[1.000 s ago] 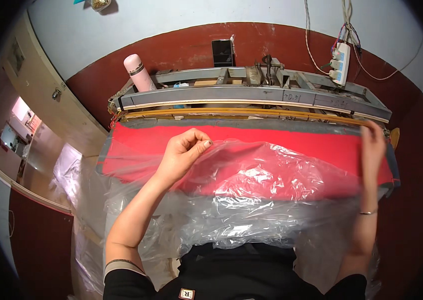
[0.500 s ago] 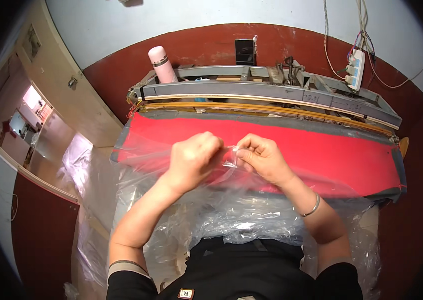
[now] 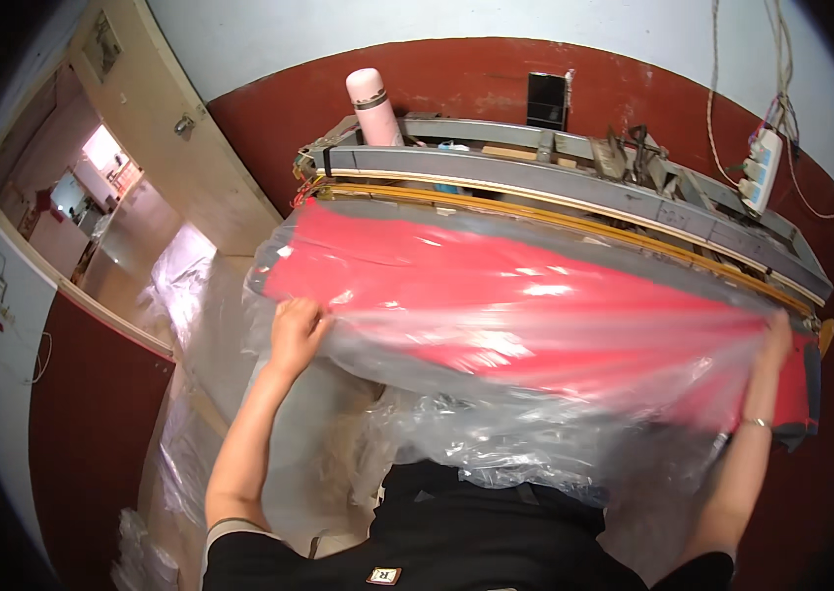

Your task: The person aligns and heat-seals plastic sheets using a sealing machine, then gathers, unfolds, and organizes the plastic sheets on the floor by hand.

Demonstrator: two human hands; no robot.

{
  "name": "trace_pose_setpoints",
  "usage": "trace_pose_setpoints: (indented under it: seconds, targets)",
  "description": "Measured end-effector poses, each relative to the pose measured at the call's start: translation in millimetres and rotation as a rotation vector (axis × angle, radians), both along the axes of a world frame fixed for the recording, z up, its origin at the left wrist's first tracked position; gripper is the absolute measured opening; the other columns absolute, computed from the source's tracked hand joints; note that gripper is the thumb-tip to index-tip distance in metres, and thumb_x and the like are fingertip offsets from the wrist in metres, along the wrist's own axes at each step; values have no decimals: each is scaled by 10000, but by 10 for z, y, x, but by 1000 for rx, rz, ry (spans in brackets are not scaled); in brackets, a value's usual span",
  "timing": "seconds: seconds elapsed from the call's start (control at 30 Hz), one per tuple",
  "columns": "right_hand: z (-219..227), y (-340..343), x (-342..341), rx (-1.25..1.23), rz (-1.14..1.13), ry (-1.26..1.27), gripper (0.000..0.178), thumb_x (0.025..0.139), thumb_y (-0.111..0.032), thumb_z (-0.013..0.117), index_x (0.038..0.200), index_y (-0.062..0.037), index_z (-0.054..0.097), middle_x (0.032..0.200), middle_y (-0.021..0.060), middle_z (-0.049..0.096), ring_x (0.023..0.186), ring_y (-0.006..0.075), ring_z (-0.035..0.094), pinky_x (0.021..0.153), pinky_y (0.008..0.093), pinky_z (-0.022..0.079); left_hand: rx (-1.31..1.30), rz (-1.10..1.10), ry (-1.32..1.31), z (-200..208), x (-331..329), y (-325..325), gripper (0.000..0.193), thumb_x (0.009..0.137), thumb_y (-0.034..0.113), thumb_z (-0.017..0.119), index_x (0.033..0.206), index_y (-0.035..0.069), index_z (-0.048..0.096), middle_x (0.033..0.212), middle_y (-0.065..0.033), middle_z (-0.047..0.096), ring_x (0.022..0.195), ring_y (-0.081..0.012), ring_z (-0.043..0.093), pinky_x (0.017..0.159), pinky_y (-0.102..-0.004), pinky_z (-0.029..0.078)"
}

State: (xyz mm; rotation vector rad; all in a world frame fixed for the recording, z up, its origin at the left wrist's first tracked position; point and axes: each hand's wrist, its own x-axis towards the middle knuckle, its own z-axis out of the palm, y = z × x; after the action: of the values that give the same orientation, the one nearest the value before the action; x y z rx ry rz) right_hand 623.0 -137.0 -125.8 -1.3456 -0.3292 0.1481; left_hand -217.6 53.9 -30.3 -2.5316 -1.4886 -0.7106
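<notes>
Clear plastic film [image 3: 515, 345] is stretched between my hands over a red-topped work surface [image 3: 387, 246] with a dark grey border. Closed on the film's left part is my left hand [image 3: 299, 337], near the front left of the red top. My right hand [image 3: 776, 340], somewhat blurred, grips the film near the right end of the red top. Taut creases run across between the two hands. More crumpled film [image 3: 505, 433] hangs down in front of my body.
Behind the red top runs a long grey metal frame [image 3: 535, 177] with yellowish strips. A pink thermos [image 3: 371, 108] and metal tools [image 3: 633, 153] rest on it. A white power strip [image 3: 760, 172] hangs at the right. On the left are an open door [image 3: 175, 108] and film on the floor [image 3: 180, 276].
My hands were close together pinching the film in the middle. They have moved wide apart, left and right, spreading it over the red top. The view has shifted slightly.
</notes>
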Motion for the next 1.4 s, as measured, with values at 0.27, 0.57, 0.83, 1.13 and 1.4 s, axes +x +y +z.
trace_pose_setpoints:
  seconds: [0.27,0.57,0.83,1.13,1.4]
  targets:
    - [-184,-1209,991,-822,-264,-662,428,909,-414,446,876,-20,611,714,96,581,672,173,554,642,308,429,-435,165,-578,318,-98,471,292,851,259,580,968,-6,612,923,-132,648,895,-255,608,772,-323,459]
    - [136,-1246,620,-817,-319,-715,341,916,-292,464,883,6,627,729,79,588,664,169,509,620,329,424,-318,375,105,-460,-266,2028,717,817,557,490,1370,132,322,1437,-142,249,1340,-310,188,1068,-457,184]
    - [462,-1007,267,-410,-184,-574,284,880,-289,542,766,-35,595,666,-12,538,622,76,472,581,236,397,-484,-515,-493,270,2966,508,195,869,150,527,968,2,608,896,-58,611,824,-124,556,738,-253,441]
    - [378,-1025,225,-233,-51,-437,250,910,-199,496,721,-50,566,618,-45,471,576,34,393,539,201,335,-1176,-1200,-183,-44,5635,-1834,251,830,222,629,946,-1,622,753,-54,620,662,-124,572,592,-275,470]
    - [418,-1132,266,-181,-66,-339,225,902,-195,519,767,-30,590,667,-43,517,620,37,428,576,195,358,-625,-1074,-226,-86,6053,-2240,255,780,226,652,880,0,589,782,-120,603,693,-249,599,635,-346,457]
